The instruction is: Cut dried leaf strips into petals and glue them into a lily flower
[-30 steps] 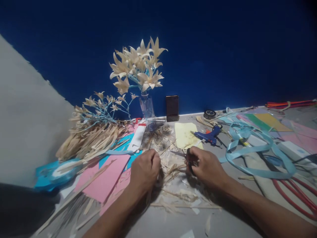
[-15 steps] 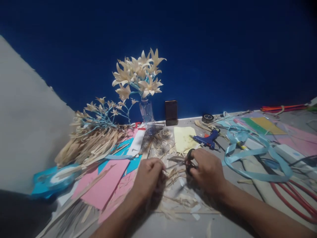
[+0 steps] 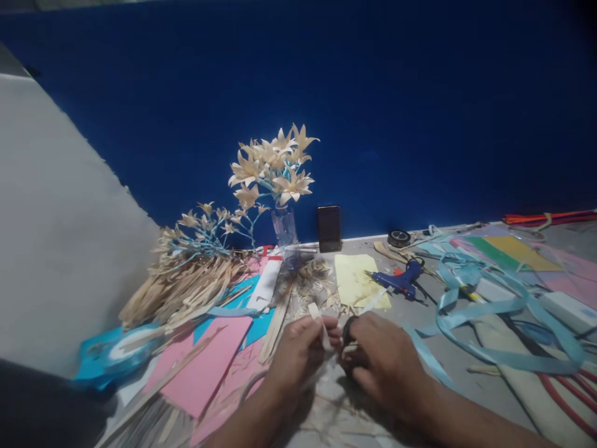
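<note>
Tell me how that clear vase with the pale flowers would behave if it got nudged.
The clear vase looks narrow, and its flower bunch spreads far wider than its base, so it is probably top-heavy and apt to tip. The petals look like thin dried strips, likely light and easily bent. It stands close to the blue wall, which might catch it.

The left hand (image 3: 298, 354) now lifts a pale strip (image 3: 318, 317) up — right hand (image 3: 377, 361) with scissors (image 3: 349, 336) seems closer.

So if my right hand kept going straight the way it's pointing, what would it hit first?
Probably the left hand: the right hand, holding scissors, points left toward it and the pale strip it holds. Depth is unclear.
</note>
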Tool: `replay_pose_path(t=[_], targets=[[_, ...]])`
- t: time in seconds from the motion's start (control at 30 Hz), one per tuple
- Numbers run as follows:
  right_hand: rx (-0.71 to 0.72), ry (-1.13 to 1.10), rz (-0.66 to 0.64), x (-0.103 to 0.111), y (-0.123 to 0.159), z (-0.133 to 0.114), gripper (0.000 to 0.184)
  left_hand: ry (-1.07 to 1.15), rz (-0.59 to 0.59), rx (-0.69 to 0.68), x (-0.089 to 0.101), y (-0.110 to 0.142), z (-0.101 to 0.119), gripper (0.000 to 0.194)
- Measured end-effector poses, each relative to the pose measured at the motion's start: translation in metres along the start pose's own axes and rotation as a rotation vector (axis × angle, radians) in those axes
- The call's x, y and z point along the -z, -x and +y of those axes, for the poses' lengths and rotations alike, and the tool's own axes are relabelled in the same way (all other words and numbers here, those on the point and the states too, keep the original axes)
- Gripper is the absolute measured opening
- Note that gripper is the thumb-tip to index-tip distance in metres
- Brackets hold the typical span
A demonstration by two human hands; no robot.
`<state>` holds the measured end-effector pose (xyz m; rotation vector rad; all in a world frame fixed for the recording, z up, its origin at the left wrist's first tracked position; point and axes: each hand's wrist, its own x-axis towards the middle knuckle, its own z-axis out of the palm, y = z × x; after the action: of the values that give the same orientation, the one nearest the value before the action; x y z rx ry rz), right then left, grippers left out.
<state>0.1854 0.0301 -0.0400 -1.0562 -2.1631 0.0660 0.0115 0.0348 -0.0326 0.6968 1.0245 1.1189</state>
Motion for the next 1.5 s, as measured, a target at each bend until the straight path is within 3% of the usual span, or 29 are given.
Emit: replay_pose_path(t=[0.13, 0.27, 0.47, 0.77, 1.07, 1.5], targets=[[-0.357, -0.093, -0.276, 0.02, -0.015, 0.014, 0.02, -0.098, -0.097, -0.034, 0.006, 0.005, 0.016, 0.034], [-0.426, -0.066, -0.435, 0.032, -0.026, 0.021, 0.02, -0.199, -0.108, -0.11, 0.011, 0.004, 0.026, 0.043], [-0.409, -0.011, -0.468, 0.029, -0.026, 0.024, 0.021, -0.288, 0.06, -0.163, 0.012, 0.004, 0.034, 0.027], [-0.456, -0.185, -0.572, 0.014, -0.019, 0.022, 0.029, -0.283, 0.024, -0.121, 0.011, 0.001, 0.022, 0.015], [-0.548, -0.389, -0.596, 0.005, -0.013, 0.03, 0.04, -0.298, 0.002, -0.141, 0.012, 0.002, 0.022, 0.022], [-0.491, -0.136, -0.616, 0.012, -0.018, 0.024, 0.037, -0.202, -0.052, -0.12, 0.016, 0.002, 0.032, 0.021]])
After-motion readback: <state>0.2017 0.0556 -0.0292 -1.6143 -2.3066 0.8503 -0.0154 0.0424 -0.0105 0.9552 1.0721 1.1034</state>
